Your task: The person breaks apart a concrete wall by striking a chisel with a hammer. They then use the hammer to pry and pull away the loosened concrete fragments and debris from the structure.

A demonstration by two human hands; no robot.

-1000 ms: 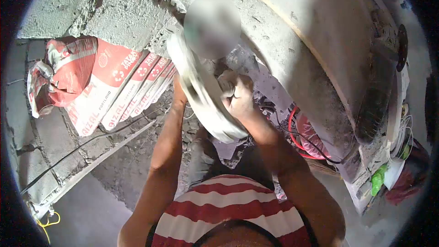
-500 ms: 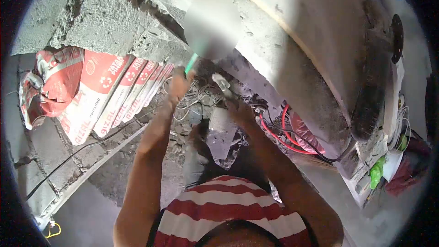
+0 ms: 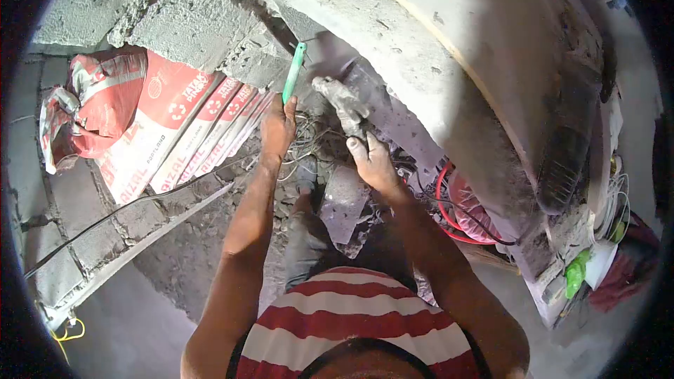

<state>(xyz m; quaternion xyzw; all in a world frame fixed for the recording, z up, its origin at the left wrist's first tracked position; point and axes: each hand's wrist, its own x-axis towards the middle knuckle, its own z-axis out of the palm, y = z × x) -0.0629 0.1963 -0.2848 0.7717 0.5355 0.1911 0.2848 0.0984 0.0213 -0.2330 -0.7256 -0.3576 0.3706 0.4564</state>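
Observation:
My left hand point(image 3: 279, 130) is closed around the lower end of a slim green bar point(image 3: 294, 74) that looks like a tool handle. It points up and slightly right, with its rounded tip near the broken concrete edge. My right hand point(image 3: 374, 161) is closed on the lower end of a lumpy, grey, dust-caked thing point(image 3: 342, 102). Its kind I cannot make out. This thing tilts up and left, apart from the green bar. Below and between my hands lies a pale flat slab point(image 3: 344, 200) on the rubble.
Red and white cement bags point(image 3: 165, 123) stand at the left under rough concrete point(image 3: 189, 35). A black cable point(image 3: 133, 214) crosses the blockwork. A curved plastered surface point(image 3: 421, 63) rises at the right, above a red hose point(image 3: 449, 224). Loose wires point(image 3: 302, 144) lie on the rubble.
Both hands have risen a little, and the lumpy grey thing now shows larger and higher. The blurred pale patch over the green bar's upper end is gone. My view has shifted slightly.

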